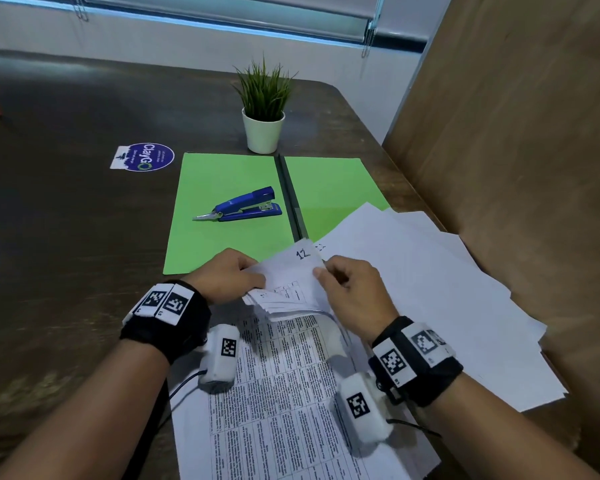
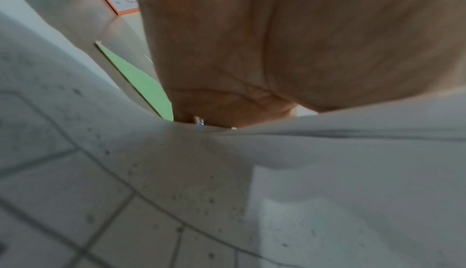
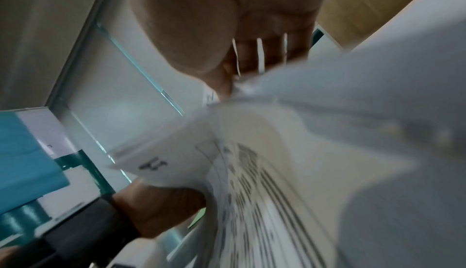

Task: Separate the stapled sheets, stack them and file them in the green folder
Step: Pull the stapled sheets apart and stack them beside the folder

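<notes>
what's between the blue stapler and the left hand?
Head view: only bare green folder surface. The blue stapler lies on the open folder's left panel; the left hand grips the stapled sheets at the folder's near edge.

In both wrist views the sheets (image 3: 302,152) are blurred, their print unreadable; the left hand (image 1: 227,277) hides the stapled corner.

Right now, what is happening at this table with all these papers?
A person is working on a bundle of white printed sheets at its top corner: the left hand grips one side, the right hand pinches the other. Loose white sheets lie spread to the right. The open green paper folder lies flat on the dark wooden table with no sheets filed in it; a blue metal stapler rests on it.
</notes>
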Tool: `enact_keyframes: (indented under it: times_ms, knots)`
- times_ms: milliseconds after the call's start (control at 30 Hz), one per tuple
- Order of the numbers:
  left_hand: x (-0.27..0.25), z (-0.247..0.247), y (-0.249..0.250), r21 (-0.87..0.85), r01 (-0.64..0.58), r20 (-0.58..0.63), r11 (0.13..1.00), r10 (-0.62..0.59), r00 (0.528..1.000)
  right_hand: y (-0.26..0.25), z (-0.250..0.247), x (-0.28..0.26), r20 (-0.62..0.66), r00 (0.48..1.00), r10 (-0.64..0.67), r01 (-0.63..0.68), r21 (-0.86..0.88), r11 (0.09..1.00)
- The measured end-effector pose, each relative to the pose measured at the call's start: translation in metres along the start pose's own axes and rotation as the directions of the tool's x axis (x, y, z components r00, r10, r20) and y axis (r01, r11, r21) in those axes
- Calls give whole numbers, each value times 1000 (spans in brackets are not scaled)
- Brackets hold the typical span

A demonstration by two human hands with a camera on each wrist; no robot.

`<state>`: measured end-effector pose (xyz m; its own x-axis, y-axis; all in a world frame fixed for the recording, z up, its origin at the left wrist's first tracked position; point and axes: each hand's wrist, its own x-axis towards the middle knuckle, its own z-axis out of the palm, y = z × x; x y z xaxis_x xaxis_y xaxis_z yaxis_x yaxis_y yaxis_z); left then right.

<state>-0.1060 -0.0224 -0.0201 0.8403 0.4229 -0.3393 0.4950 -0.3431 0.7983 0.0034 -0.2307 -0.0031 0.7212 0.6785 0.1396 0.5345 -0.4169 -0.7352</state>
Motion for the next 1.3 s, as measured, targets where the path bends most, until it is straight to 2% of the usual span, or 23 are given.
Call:
enact_keyframes:
  times_ms: [67, 167, 200, 233, 300, 333, 433, 500, 567, 633, 700, 800, 933, 1000, 1067, 1133, 1200, 1300]
  knots:
    - [-1, -1, 1, 8, 0, -17, 1000, 0, 1000, 1, -6, 0, 68, 998, 7, -4, -48, 999]
    - [0, -1, 1, -12, 7, -22, 1000, -7, 1000, 7, -14, -1, -37, 999, 34, -34, -1, 999]
    - [0, -2, 1, -14, 8, -20, 1000, -9, 1000, 9, -18, -1, 5, 998, 60, -60, 25, 998]
    - [1, -2, 0, -11, 5, -20, 1000, -5, 1000, 10, -23, -2, 106, 990, 93, -95, 9, 995]
    - [3, -2, -3, -8, -3, -21, 1000, 3, 1000, 15, -32, -5, 304, 940, 152, -132, -85, 988]
    - [4, -2, -4, -7, -6, -21, 1000, 6, 1000, 20, -34, -5, 307, 936, 170, -142, -110, 984]
    - [6, 0, -5, -11, -6, -23, 1000, 6, 1000, 35, -41, -5, 143, 966, 216, -212, -40, 976]
    - [5, 1, -6, -24, -5, -32, 1000, 4, 999, 38, -42, -8, 184, 955, 232, -237, 1, 972]
    - [5, 2, -6, -32, -11, -42, 999, 9, 999, 41, -41, -11, 242, 942, 233, -233, -28, 972]
    - [5, 3, -5, -13, -14, -49, 1000, 14, 999, 43, -43, -8, 145, 964, 223, -226, 3, 974]
    - [5, 3, -3, 13, -12, -59, 1000, 13, 998, 41, -55, 3, -41, 982, 184, -181, 65, 981]
    - [5, 2, -3, -8, -16, -69, 1000, 16, 998, 23, -98, 25, -252, 960, 120, -108, 61, 992]
    - [5, 3, -6, -57, -34, -32, 998, 33, 999, -13, -173, 49, -415, 909, -38, -33, -163, 986]
    - [1, 2, -4, -158, 25, -20, 987, -28, 999, -30, -203, 57, -462, 873, -158, 14, -299, 954]
    - [0, 2, -3, -159, 59, -12, 985, -62, 998, -45, -222, 59, -475, 842, -256, 55, -397, 916]
    - [-3, 4, -1, -161, 67, -6, 985, -68, 998, -56, -229, 56, -441, 835, -328, 90, -478, 874]
    - [-6, 5, 0, -234, 73, 16, 970, -71, 997, -60, -223, 51, -349, 856, -382, 126, -576, 808]
    - [-3, 5, -3, -56, -14, -10, 998, 13, 1000, -49, -187, 43, -170, 921, -350, 122, -727, 676]
